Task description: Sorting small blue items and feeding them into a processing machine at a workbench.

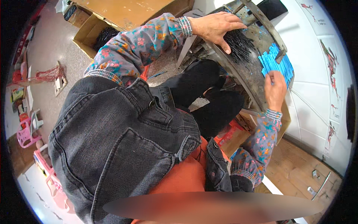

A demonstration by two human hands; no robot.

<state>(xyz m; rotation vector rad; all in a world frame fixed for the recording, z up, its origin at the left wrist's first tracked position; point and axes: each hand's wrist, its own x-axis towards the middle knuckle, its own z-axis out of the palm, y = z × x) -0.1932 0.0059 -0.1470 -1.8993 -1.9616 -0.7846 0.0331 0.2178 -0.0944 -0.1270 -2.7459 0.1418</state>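
My left hand [216, 30] reaches over the worn metal work table [257, 30] with its fingers stretched and its thumb apart. Right beside and partly under it lies a pile of thin black sticks [240, 46]. Farther right on the same table is a heap of bright blue slim strips [278, 63], lying roughly side by side. At the near end of these strips, my right hand [275, 89] has its fingers curled together. What it pinches, if anything, is hidden by the fingers. A dark metal bar [282, 55] juts over the blue strips.
An open cardboard box [87, 35] with black pieces stands left of the table, by a brown tabletop [123, 11]. A white tiled wall [309, 67] borders the right side. Below are another carton [236, 140] and my knees [220, 108]. Pink plastic items [28, 132] stand far left.
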